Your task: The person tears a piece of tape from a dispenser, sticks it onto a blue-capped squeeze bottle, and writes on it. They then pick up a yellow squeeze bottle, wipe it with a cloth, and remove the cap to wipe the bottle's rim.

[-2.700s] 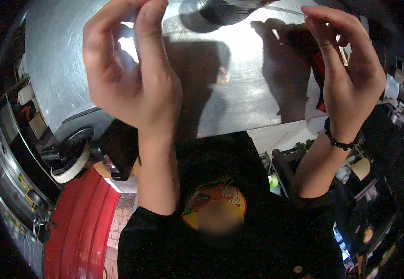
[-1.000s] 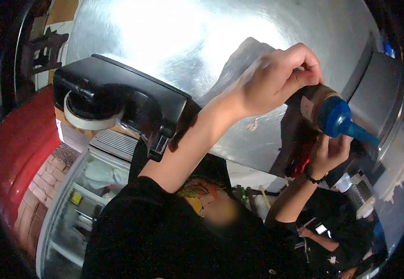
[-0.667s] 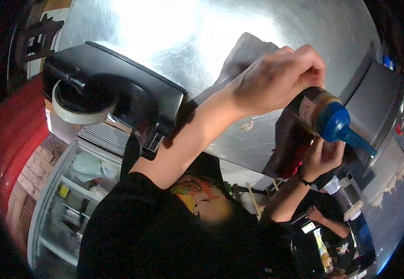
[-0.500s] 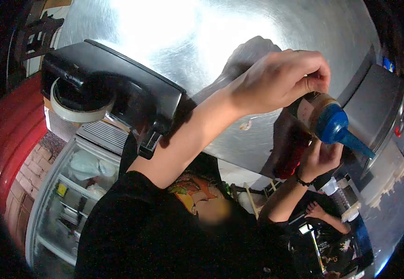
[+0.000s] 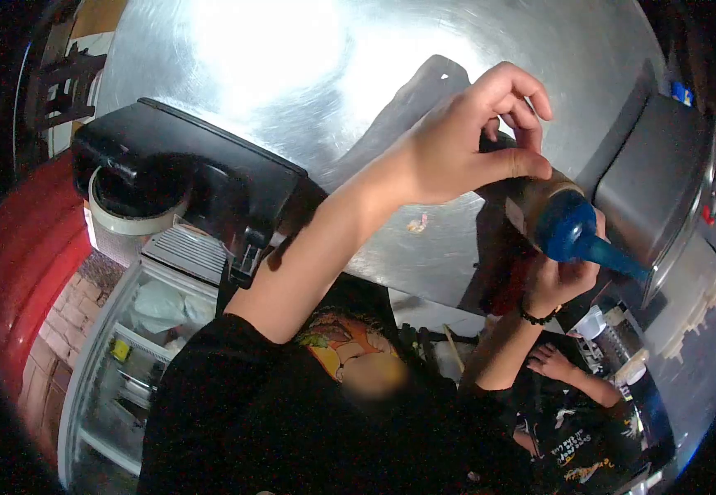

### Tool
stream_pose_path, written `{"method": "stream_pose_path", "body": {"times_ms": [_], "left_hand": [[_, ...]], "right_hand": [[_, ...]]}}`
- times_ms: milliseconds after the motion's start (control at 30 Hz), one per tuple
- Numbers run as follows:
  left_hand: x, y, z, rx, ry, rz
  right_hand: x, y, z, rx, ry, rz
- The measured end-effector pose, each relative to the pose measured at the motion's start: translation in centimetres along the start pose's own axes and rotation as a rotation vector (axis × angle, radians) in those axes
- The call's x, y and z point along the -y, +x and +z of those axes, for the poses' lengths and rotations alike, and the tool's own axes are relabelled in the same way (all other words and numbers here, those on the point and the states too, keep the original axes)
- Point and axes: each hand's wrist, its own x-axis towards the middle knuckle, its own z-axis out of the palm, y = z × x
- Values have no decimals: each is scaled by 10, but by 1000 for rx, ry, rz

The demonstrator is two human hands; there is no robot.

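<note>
While hands (image 5: pixel 498 206) grip, brown-filled bottle (image 5: pixel 544 210), blue nozzle (image 5: pixel 577 239)

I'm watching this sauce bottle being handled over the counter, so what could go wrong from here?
The squeeze bottle lies tilted, its blue nozzle aimed toward the grey machine, so sauce could squirt onto it. The left hand pinches only the bottle's upper side with fingers partly lifted, so it may slip. A scrap already lies on the steel counter.
</note>
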Motion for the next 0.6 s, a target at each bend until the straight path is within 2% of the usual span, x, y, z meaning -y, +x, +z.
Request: {"method": "stream_pose_path", "body": {"times_ms": [100,200,300,400,433,467,533,600], "left_hand": [[-14,3,-3,-9,-44,-219],[-9,8,0,-41,-135,-264],[-11,10,9,-131,-57,-353],[-9,0,21,-548,125,-175],[-11,-12,14,-579,61,-74],[-14,-27,9,-520,87,-12],[-24,-49,-9,-155,496,35],[-28,-51,3,-41,591,21]], "right_hand": [[1,6,2,20,47,-22],[10,11,9,-44,27,14],[10,14,9,-60,27,38],[8,14,11,-67,98,44],[11,15,15,-74,126,44],[12,16,14,-65,121,40],[19,23,15,-52,110,33],[20,26,11,-15,124,44]]}}
